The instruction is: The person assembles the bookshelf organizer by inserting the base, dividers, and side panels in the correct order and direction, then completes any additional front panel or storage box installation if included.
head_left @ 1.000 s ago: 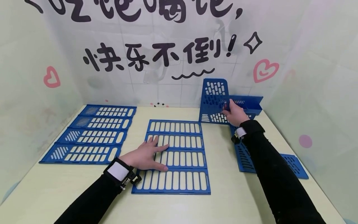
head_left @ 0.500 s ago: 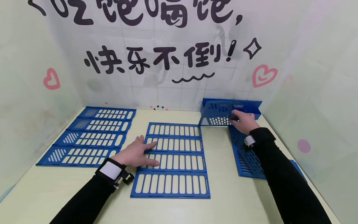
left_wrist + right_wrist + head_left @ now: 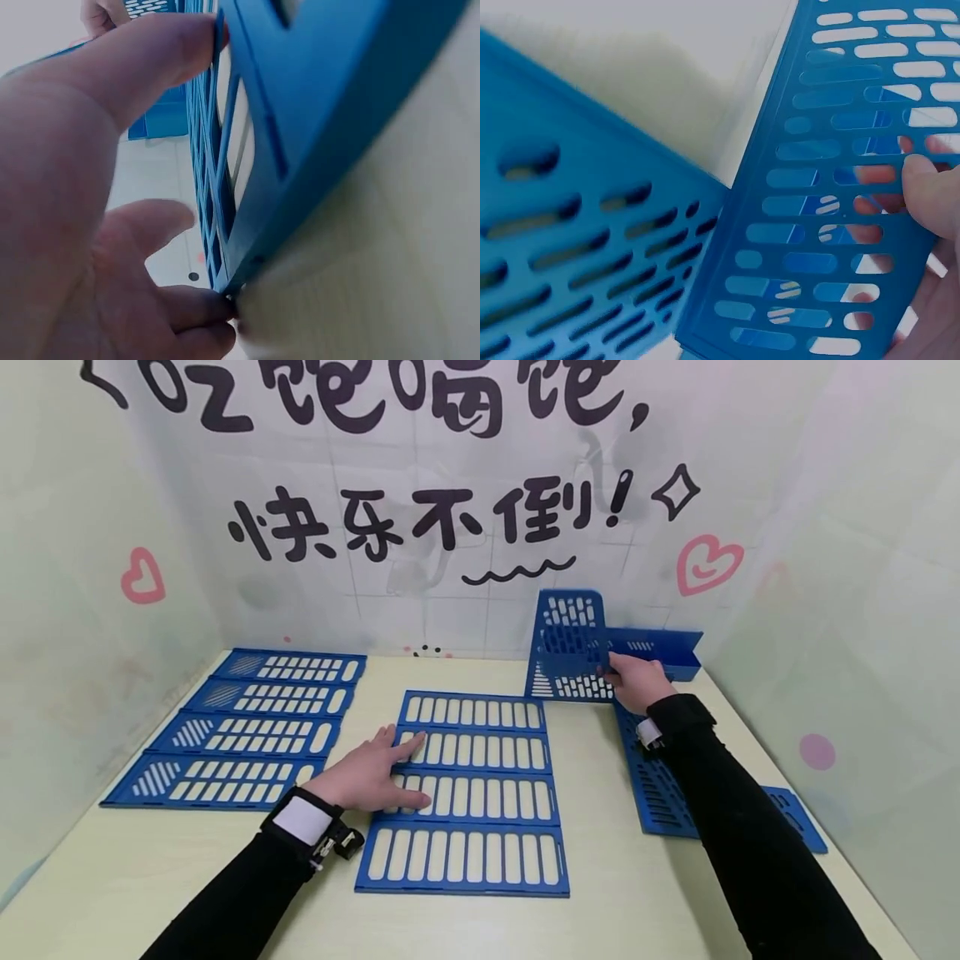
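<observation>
Four slotted blue panels (image 3: 240,727) lie flat in a row along the desk's (image 3: 150,877) left edge. At the desk's middle lies a larger blue grid panel (image 3: 468,793); the left hand (image 3: 371,772) rests on its left edge, fingers straight and spread, pressing rather than grasping. Toward the far right corner the right hand (image 3: 637,681) pinches an upright perforated blue panel (image 3: 570,643), thumb in front, fingers behind its slots. Another blue panel (image 3: 660,789) lies flat along the right edge.
</observation>
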`<state>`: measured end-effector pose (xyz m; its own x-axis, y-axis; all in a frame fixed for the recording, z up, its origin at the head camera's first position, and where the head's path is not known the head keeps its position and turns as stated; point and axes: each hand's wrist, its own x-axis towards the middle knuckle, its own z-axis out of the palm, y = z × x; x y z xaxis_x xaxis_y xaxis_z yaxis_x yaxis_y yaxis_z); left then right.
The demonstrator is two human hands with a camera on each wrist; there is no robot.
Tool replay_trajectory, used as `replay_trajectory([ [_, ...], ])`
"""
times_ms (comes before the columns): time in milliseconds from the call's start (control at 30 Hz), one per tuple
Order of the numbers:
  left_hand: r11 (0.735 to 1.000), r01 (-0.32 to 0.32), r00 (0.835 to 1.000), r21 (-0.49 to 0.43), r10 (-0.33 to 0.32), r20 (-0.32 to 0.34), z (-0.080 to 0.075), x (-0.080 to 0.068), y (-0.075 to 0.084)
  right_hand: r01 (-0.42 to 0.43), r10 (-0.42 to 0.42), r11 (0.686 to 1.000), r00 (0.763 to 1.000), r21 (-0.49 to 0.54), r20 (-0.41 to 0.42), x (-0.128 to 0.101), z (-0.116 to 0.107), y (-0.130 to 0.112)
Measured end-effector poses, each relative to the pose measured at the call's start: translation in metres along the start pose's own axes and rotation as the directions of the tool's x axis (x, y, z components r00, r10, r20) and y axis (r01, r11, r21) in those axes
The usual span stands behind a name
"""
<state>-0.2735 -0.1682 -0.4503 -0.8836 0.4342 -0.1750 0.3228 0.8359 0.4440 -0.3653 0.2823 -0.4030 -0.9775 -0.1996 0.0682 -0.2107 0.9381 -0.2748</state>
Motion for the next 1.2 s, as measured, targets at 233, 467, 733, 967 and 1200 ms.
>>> replay_trajectory([
  [233,1.000,-0.009,1.000,-0.021,0.009,0.022,0.003,0.000,0.001,-0.012,0.012,1.000,0.998,0.007,0.063,0.010,0.006,-0.017],
  [467,0.999,-0.017,1.000,-0.034,0.017,0.009,0.010,0.000,0.002,-0.020,0.016,0.998,0.997,0.052,0.078,0.013,0.010,-0.013],
  [733,0.998,-0.037,0.999,-0.054,0.038,0.010,0.008,0.002,0.001,-0.079,0.078,0.997,0.994,0.008,0.081,0.020,0.005,-0.008],
  [967,0.999,-0.026,1.000,-0.047,0.026,0.009,0.004,0.002,0.001,-0.099,0.097,0.995,0.989,0.013,0.109,0.029,0.005,-0.015],
  [1200,0.998,-0.024,0.999,-0.065,0.026,0.023,0.004,0.003,-0.002,0.024,-0.032,0.997,0.993,0.067,0.117,0.039,0.021,-0.048],
])
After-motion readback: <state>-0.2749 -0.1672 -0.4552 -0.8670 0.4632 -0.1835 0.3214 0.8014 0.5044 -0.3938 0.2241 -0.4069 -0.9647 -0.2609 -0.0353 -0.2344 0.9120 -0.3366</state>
